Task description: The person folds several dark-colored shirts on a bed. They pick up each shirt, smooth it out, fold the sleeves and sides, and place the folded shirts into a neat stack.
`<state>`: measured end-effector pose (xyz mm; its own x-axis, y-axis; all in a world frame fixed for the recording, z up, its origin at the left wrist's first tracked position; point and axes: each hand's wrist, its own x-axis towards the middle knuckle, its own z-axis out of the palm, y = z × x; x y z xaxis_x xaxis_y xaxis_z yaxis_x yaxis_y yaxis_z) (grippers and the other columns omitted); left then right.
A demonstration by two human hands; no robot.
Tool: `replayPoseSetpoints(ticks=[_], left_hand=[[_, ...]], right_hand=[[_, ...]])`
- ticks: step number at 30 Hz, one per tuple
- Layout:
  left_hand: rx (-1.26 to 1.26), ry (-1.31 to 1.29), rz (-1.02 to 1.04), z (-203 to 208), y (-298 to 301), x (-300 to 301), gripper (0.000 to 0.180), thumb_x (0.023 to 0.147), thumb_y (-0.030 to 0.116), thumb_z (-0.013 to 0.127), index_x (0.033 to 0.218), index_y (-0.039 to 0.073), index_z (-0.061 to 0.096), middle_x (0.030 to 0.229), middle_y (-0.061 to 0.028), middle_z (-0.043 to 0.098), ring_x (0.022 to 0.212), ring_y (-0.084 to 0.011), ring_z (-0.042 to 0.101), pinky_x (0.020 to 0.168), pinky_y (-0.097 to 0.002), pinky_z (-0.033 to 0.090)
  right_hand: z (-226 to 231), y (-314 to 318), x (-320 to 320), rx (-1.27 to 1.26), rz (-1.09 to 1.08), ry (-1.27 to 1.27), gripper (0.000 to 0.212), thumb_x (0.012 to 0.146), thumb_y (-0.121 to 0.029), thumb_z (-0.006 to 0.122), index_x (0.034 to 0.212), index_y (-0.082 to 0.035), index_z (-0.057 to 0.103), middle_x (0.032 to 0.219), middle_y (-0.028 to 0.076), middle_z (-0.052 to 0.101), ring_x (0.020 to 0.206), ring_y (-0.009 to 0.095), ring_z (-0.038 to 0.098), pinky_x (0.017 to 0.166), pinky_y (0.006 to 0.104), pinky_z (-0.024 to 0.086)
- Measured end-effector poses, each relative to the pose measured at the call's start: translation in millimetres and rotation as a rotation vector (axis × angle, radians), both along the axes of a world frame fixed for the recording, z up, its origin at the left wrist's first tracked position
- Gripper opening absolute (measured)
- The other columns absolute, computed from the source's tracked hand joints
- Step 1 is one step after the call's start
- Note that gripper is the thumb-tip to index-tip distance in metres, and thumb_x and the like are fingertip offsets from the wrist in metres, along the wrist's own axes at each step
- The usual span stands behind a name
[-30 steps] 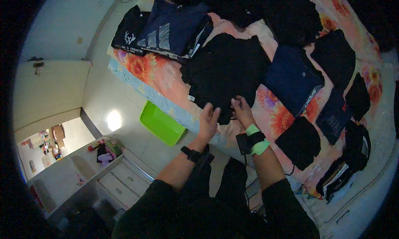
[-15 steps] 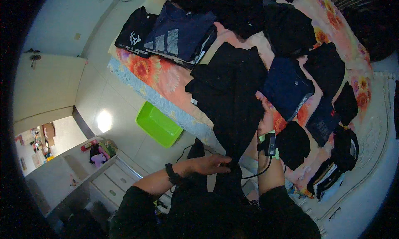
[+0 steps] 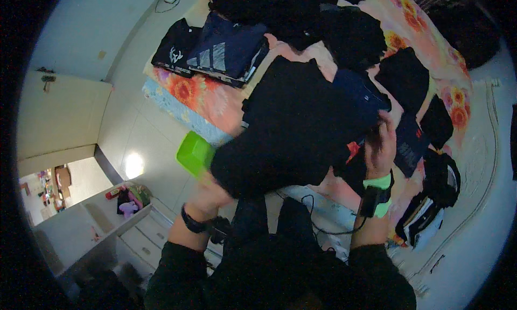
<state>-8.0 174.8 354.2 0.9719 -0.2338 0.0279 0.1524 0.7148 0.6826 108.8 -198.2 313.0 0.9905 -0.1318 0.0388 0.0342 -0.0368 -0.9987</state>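
Observation:
A wide black garment [image 3: 285,132] is spread between my two hands at the near edge of the bed. Whether it is a shirt or something else, I cannot tell. My left hand [image 3: 207,196] is blurred and closed on its near left corner, beside the green basin. On the other side, my right hand [image 3: 381,147] has its fingers closed at the garment's right edge. Partly covered by the cloth there is a navy blue shirt [image 3: 371,92]. Another black cloth [image 3: 350,172] lies beneath, next to my right wrist.
A flowered sheet [image 3: 188,92] covers the bed. Folded dark shirts [image 3: 231,43] are stacked at the far left, and more black clothes [image 3: 355,35] lie behind. A pile of folded clothes [image 3: 428,202] stands at right. The green basin [image 3: 193,151] is on the floor. A cable [image 3: 334,233] hangs from my right wrist.
My hands have moved apart, the left one leftward and the right one rightward and up. The black garment, gathered to a point before, is now stretched wide and overlaps the navy shirt.

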Motion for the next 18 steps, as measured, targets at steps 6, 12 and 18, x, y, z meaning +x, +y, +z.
replayPoseSetpoints(ticks=[6, 12, 18], left_hand=[[-0.113, 0.244, 0.471, -52.4, 55.9, 103.2, 0.055, 0.103, 0.042, 0.052, 0.145, 0.006, 0.047, 0.143, -0.0152, 0.054, 0.13, -0.0306, 0.053, 0.113, -0.0471, 0.041], [0.001, 0.811, 0.543, -241.9, 94.3, 104.3, 0.024, 0.101, 0.031, 0.06, 0.111, 0.009, 0.062, 0.104, -0.0036, 0.065, 0.093, -0.0163, 0.06, 0.084, -0.0295, 0.05], [0.235, 0.798, 0.463, -301.3, 132.7, 66.0, 0.004, 0.099, 0.016, 0.061, 0.101, 0.014, 0.062, 0.085, 0.0009, 0.063, 0.069, -0.0103, 0.059, 0.063, -0.0208, 0.053]], right_hand=[[-42.9, -4.9, 54.9, -0.462, 0.405, 0.048, 0.052, 0.098, -0.022, 0.059, 0.146, -0.008, 0.046, 0.149, 0.014, 0.048, 0.14, 0.028, 0.042, 0.115, 0.0387, 0.032], [-210.6, -9.5, -23.1, -0.906, 0.407, 0.396, 0.059, 0.093, -0.034, 0.065, 0.144, -0.01, 0.047, 0.15, 0.015, 0.044, 0.137, 0.037, 0.04, 0.109, 0.0485, 0.039], [-264.3, -7.9, -111.1, -1.156, 0.454, 0.508, 0.077, 0.085, -0.039, 0.073, 0.151, -0.016, 0.039, 0.154, 0.015, 0.038, 0.138, 0.039, 0.038, 0.108, 0.0553, 0.038]])
